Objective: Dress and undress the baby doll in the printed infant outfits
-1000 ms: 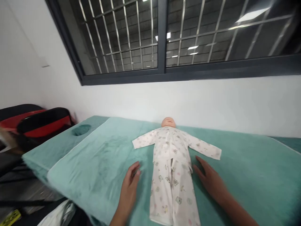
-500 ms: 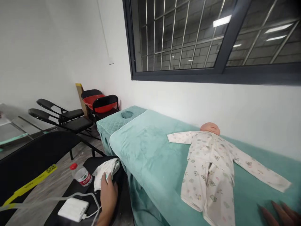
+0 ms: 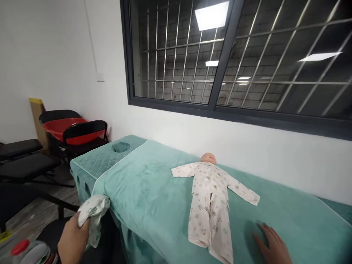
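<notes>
A baby doll (image 3: 208,158) in white printed pyjamas (image 3: 209,205) lies on its back on a teal-covered massage bed (image 3: 143,183), head toward the wall. My left hand (image 3: 72,242) is at the lower left, off the bed's near edge, closed around a bunched white printed cloth (image 3: 93,212) that it holds up in the air. My right hand (image 3: 272,245) rests flat on the bed cover to the right of the doll's legs, fingers stretched out, holding nothing.
A bottle with a red cap (image 3: 26,251) shows at the bottom left corner. Black folding chairs (image 3: 82,135) stand at the left, one with a red basin (image 3: 64,126). A barred window (image 3: 220,55) runs along the white wall behind the bed.
My left hand has picked the white cloth up from the black seat and raised it toward the bed. The view has swung back to the right. My right hand stays on the bed.
</notes>
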The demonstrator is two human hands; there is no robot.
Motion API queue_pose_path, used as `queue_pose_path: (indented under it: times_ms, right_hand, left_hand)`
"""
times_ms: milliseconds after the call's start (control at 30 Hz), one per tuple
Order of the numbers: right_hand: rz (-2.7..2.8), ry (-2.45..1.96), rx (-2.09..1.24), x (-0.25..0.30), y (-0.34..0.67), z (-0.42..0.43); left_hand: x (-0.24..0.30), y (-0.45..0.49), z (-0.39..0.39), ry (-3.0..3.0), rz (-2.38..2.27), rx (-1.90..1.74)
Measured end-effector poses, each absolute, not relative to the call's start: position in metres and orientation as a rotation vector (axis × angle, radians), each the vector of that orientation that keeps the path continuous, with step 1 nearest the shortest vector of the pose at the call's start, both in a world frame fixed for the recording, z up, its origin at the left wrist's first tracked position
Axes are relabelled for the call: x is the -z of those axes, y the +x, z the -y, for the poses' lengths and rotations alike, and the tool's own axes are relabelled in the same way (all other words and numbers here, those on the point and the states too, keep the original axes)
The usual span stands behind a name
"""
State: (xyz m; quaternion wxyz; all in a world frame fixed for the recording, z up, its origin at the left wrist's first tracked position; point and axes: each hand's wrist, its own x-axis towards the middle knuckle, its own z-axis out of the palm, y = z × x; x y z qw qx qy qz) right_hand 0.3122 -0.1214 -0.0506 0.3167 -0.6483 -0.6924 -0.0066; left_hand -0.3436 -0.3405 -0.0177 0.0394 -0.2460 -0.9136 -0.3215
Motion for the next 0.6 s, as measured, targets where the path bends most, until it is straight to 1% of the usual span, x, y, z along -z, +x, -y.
queue_pose_path:
  times_ms: [100, 167, 233, 300, 367, 400, 433, 500, 600]
  right_hand:
    - [1.698, -1.636, -0.047, 0.004, 0.257, 0.136]
    - [1.722, -1.485, -0.185, -0.041, 0.202, 0.142]
    - [1.82, -1.234, -0.463, -0.086, 0.145, 0.143]
    - [1.846, -0.969, -0.769, -0.119, 0.1, 0.143]
    - [1.767, -0.733, -1.056, -0.136, 0.071, 0.144]
    - [1.721, -0.655, -1.132, -0.139, 0.064, 0.144]
    - [1.674, -0.62, -1.159, -0.139, 0.061, 0.146]
    - [1.556, -0.653, -1.1, -0.134, 0.069, 0.147]
    - [1.395, -0.79, -0.959, -0.129, 0.112, 0.143]
  left_hand:
    - [-0.032, -0.307, 0.319, -0.752, 2.595, 1.28]
    - [-0.067, -0.266, 0.294, -0.851, 2.46, 1.492]
    - [-0.099, -0.217, 0.265, -1.032, 2.327, 1.742]
    - [-0.126, -0.166, 0.238, -1.29, 2.191, 1.981]
    - [-0.143, -0.12, 0.217, -1.564, 2.049, 2.211]
    - [-0.149, -0.099, 0.209, -1.645, 2.006, 2.318]
    - [-0.152, -0.082, 0.204, -1.751, 1.973, 2.397]
    - [-0.154, -0.054, 0.198, -1.961, 1.927, 2.491]
    - [-0.147, -0.031, 0.194, -2.415, 1.869, 2.449]
